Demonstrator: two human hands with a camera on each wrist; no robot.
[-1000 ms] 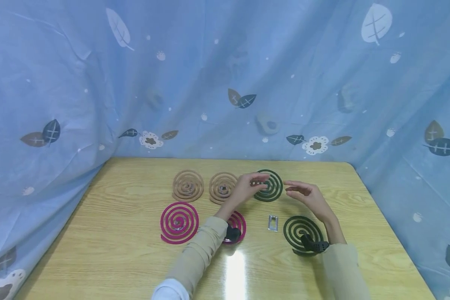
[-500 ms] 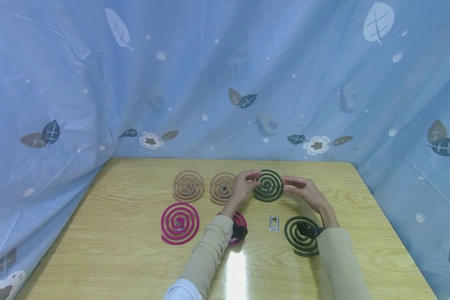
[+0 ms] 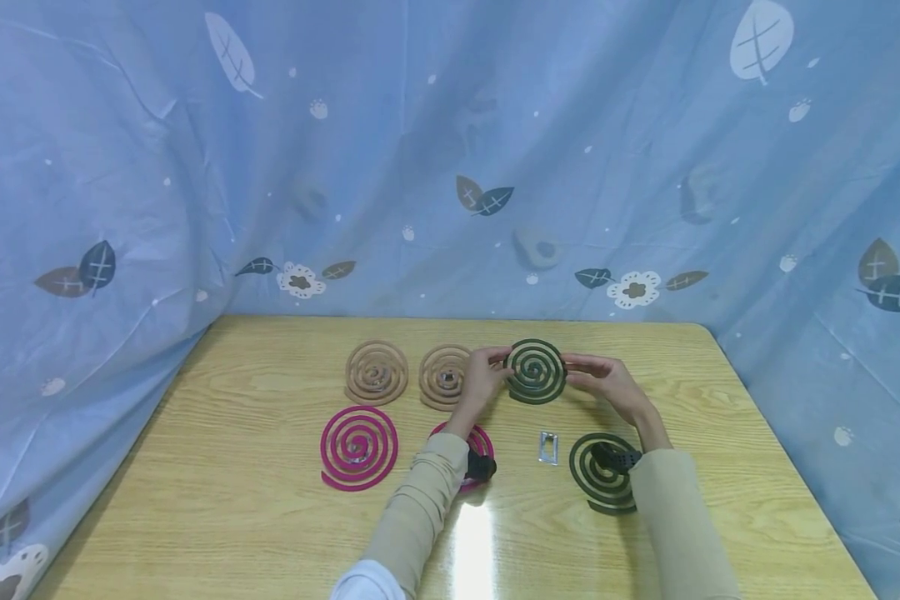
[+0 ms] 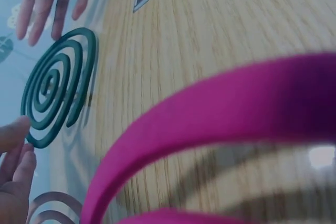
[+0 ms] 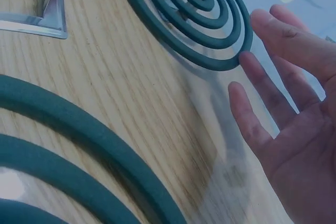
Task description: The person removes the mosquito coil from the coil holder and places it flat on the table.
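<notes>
A dark green mosquito coil (image 3: 536, 371) lies at the back of the table, raised a little above it, with a bit of metal showing under its middle. At its left edge, my left hand (image 3: 482, 379) touches the rim with thumb and fingertips. From the other side my right hand (image 3: 615, 387) reaches in with nearly straight fingers, a fingertip (image 5: 248, 61) right at the rim. In front of this coil lies a small metal coil stand (image 5: 60, 14) with an upright tab. A second green coil (image 5: 79, 119) sits under my right wrist.
Two tan coils (image 3: 376, 342) rest at the back left. Nearer are two pink coils (image 3: 360, 446), one partly hidden under my left wrist. A blue patterned curtain (image 3: 450, 167) hangs behind the wooden table (image 3: 232, 517) and along its sides.
My right hand has moved left to the rim of the back green coil. My left hand has drawn back from over the coil to its left edge.
</notes>
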